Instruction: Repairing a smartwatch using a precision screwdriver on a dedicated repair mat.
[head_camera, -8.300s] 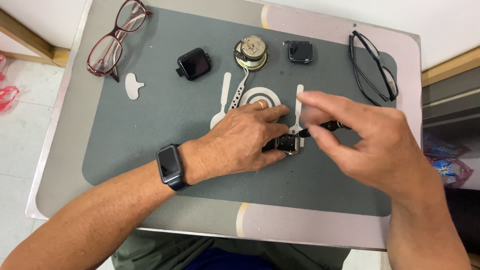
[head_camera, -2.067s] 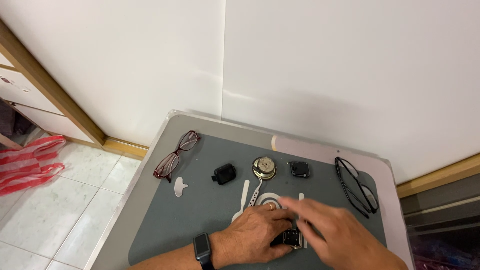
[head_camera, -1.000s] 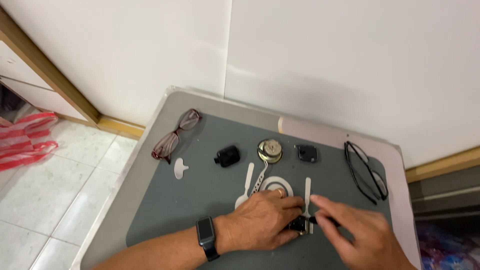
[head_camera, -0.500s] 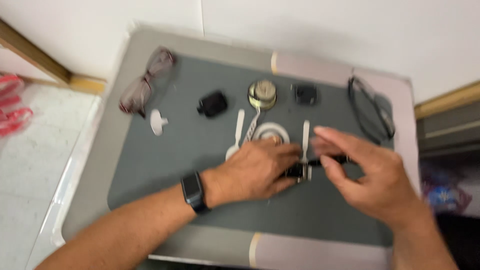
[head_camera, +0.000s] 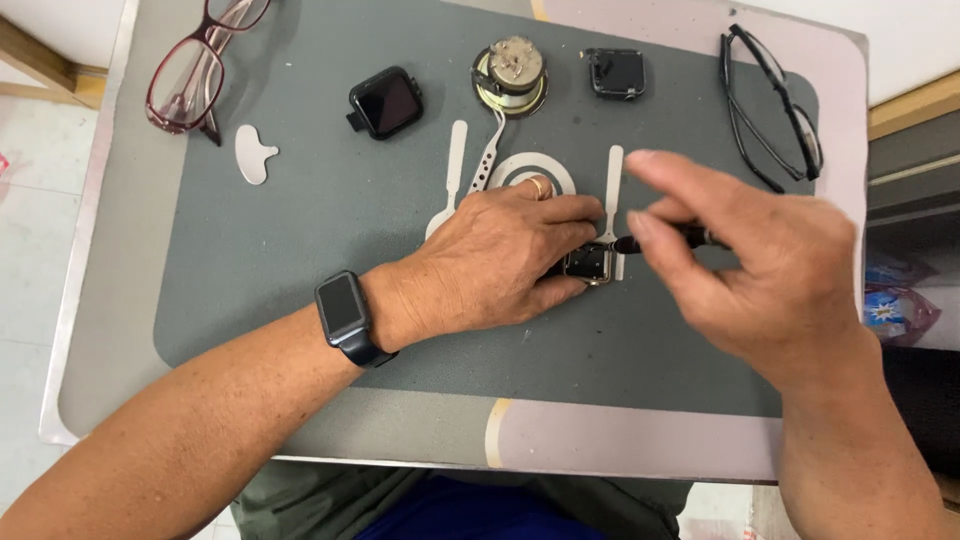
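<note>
The left hand (head_camera: 500, 260) lies flat on the grey mat (head_camera: 300, 260), its fingers pressed together around a small square watch case (head_camera: 588, 263), pinning it down. Just right of that grip, the right hand (head_camera: 760, 270) pinches a slim black tool (head_camera: 665, 238), tip touching the case's upper corner. Beyond the grip lie white plastic picks (head_camera: 455, 170), a round metal movement (head_camera: 510, 75) and two dark watch bodies (head_camera: 385, 102). Black glasses (head_camera: 770, 105) sit near the mat's right edge, red glasses (head_camera: 190, 65) at the far left corner. Bare mat lies open toward the person.
</note>
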